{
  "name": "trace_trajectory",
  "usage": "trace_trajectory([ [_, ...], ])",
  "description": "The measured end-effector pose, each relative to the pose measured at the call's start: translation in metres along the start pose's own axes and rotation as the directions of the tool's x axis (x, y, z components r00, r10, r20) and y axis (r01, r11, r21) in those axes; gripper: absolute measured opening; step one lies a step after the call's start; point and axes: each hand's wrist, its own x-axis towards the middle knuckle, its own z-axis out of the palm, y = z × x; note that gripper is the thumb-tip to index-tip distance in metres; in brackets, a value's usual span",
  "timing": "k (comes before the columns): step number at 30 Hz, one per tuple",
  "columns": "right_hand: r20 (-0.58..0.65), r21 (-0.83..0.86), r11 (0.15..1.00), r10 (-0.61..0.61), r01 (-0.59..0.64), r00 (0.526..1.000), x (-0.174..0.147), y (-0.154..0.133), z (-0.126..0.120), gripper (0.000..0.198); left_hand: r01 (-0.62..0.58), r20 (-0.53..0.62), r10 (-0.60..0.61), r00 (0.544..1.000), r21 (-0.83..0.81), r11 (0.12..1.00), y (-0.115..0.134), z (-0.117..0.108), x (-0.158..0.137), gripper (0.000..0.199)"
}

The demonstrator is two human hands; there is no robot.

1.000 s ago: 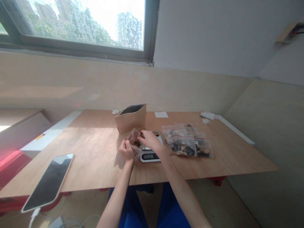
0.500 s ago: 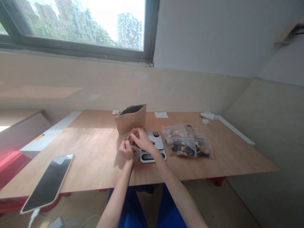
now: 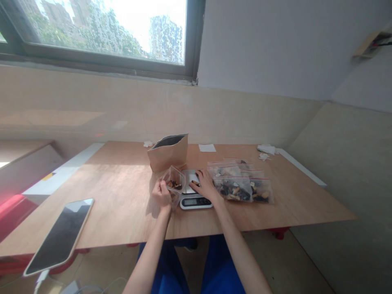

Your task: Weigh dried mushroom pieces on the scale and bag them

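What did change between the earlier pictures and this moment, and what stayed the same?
The right hand let go of the small clear bag and moved right onto the scale platform, over a dark piece lying there. The left hand keeps holding the bag, whose mouth now stands open. The brown paper bag, the filled bags and the phone did not move.

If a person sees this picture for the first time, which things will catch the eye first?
First the two hands at the table's middle: the left hand holds up a small clear bag with dark pieces inside, and the right hand rests on the kitchen scale. Behind them stands an open brown paper pouch; filled clear bags lie right of the scale.
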Motion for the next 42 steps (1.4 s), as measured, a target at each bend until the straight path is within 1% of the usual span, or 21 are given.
trace_trajectory([
  [4,0.0,0.05,0.999,-0.014,0.014,1.0,0.003,0.004,0.0,0.022,0.017,0.01,-0.017,1.0,-0.004,1.0,-0.002,0.0,0.0,0.032],
  [6,-0.01,0.088,0.996,-0.029,0.03,1.0,0.004,0.006,0.001,0.016,0.031,0.01,-0.03,0.999,-0.023,0.999,-0.004,0.001,0.0,0.033],
  [10,-0.051,0.138,0.989,-0.044,0.051,0.998,0.001,0.011,0.003,0.019,0.071,0.002,-0.071,0.997,-0.041,0.997,-0.007,0.002,0.001,0.034],
  [14,-0.066,0.175,0.984,-0.015,0.027,0.998,0.0,0.01,0.002,0.021,0.05,0.009,-0.05,0.999,-0.014,0.999,-0.006,0.002,0.001,0.033],
  [17,-0.121,0.309,0.951,0.037,0.002,0.992,0.003,-0.004,-0.006,0.021,0.042,0.004,-0.042,0.999,0.001,0.999,-0.003,0.002,0.001,0.033],
  [20,-0.174,0.48,0.877,0.089,0.006,0.981,0.013,-0.031,-0.017,0.018,0.028,0.01,-0.028,1.0,-0.008,1.0,0.0,0.001,0.001,0.032],
  [21,-0.175,0.523,0.852,0.084,0.021,0.981,0.017,-0.041,-0.02,0.017,0.023,0.013,-0.023,1.0,-0.008,1.0,0.001,0.001,0.001,0.031],
  [24,-0.141,0.591,0.802,0.0,0.084,0.99,0.029,-0.067,-0.025,0.016,0.015,0.019,-0.014,1.0,-0.024,1.0,-0.001,0.001,0.001,0.033],
  [26,-0.113,0.582,0.804,-0.068,0.122,0.991,0.036,-0.077,-0.025,0.016,0.025,0.014,-0.024,1.0,-0.031,0.999,-0.004,0.002,0.002,0.035],
  [28,-0.107,0.556,0.82,-0.093,0.137,0.99,0.037,-0.08,-0.022,0.016,0.042,0.019,-0.041,0.999,-0.044,0.998,-0.007,0.002,0.002,0.036],
  [29,-0.116,0.547,0.826,-0.085,0.135,0.99,0.036,-0.079,-0.02,0.016,0.047,0.021,-0.046,0.999,-0.052,0.998,-0.008,0.003,0.002,0.036],
  [31,-0.151,0.545,0.832,-0.029,0.108,0.988,0.028,-0.076,-0.017,0.017,0.051,0.016,-0.05,0.999,-0.057,0.997,-0.008,0.003,0.002,0.035],
  [34,-0.206,0.577,0.817,0.135,0.009,0.969,0.003,-0.067,-0.01,0.022,0.049,-0.052,-0.047,0.998,0.035,0.998,-0.005,0.003,0.003,0.031],
  [36,-0.189,0.618,0.783,0.232,-0.068,0.954,-0.017,-0.064,-0.004,0.025,0.051,-0.109,-0.039,0.993,0.111,0.992,-0.002,0.002,0.005,0.027],
  [37,-0.161,0.638,0.764,0.255,-0.096,0.953,-0.026,-0.064,-0.001,0.027,0.051,-0.132,-0.033,0.991,0.135,0.99,-0.001,0.002,0.006,0.025],
  [40,-0.071,0.675,0.725,0.245,-0.134,0.967,-0.047,-0.072,0.005,0.04,0.077,-0.159,-0.058,0.986,0.119,0.99,0.003,-0.001,0.004,0.021],
  [42,-0.047,0.69,0.713,0.216,-0.125,0.975,-0.053,-0.083,0.006,0.048,0.117,-0.137,-0.108,0.985,0.061,0.991,0.008,-0.005,-0.004,0.021],
])
